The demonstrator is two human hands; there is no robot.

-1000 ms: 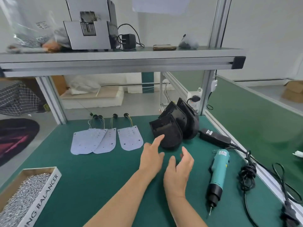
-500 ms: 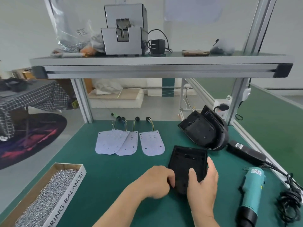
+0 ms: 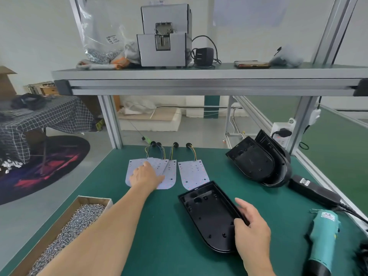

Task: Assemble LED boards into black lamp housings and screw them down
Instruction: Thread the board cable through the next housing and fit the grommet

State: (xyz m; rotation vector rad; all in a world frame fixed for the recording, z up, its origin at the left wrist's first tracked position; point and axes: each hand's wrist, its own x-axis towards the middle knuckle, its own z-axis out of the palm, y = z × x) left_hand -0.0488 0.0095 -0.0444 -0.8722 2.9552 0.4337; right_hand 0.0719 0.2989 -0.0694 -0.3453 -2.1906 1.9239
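Desk (image 3: 159,232), green surface, viewed from the head camera.

Item 1: one black housing (image 3: 207,214) lies open side up on the desk at centre, rounded end toward 6 o'clock, square end toward 11 o'clock. Nothing is seated inside it.

Item 2: the right hand (image 3: 252,230) grasps this housing at its 4 o'clock edge, thumb hooked over the rim, the other fingers against the outer wall.

Item 3: the left hand (image 3: 146,175) lies palm down and released on the overlapped LED boards (image 3: 169,172), at 11 o'clock from the housing. Fingers rest flat on the top board; no grip is visible.

Item 4: a single LED board (image 3: 192,173) lies flat just beside that group, at 12 o'clock from the housing, its lower edge touching or just behind the housing rim. Its wires run toward 12 o'clock.

Item 5: stacked housings (image 3: 256,162) lean together at 2 o'clock, apart from the held one.

Item 6: electric screwdriver (image 3: 323,242) lies at 4 o'clock, untouched. Screw box (image 3: 65,234), full, sits at 8 o'clock.
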